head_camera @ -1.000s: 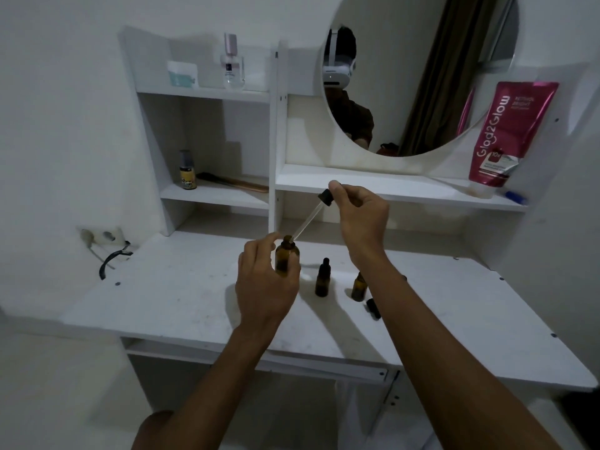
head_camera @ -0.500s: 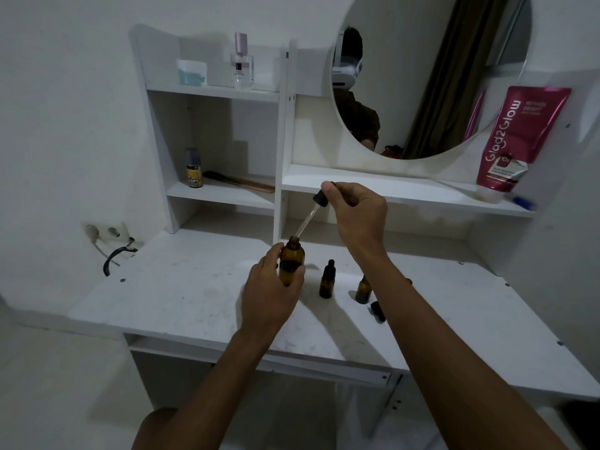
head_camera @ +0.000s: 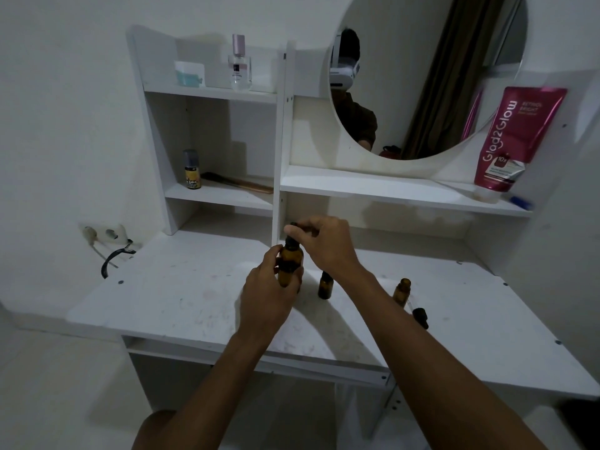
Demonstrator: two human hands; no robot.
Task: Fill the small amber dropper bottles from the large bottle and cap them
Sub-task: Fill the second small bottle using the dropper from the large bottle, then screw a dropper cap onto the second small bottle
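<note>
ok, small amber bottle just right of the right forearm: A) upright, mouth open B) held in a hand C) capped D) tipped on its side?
A: the small bottle stands upright on the desk with a bare mouth, and a loose dropper cap lies beside it.

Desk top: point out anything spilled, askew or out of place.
One small amber bottle toward the right of the desk stands uncapped, and a loose dropper cap lies on its side just in front of it. No spill shows on the white surface.
</note>
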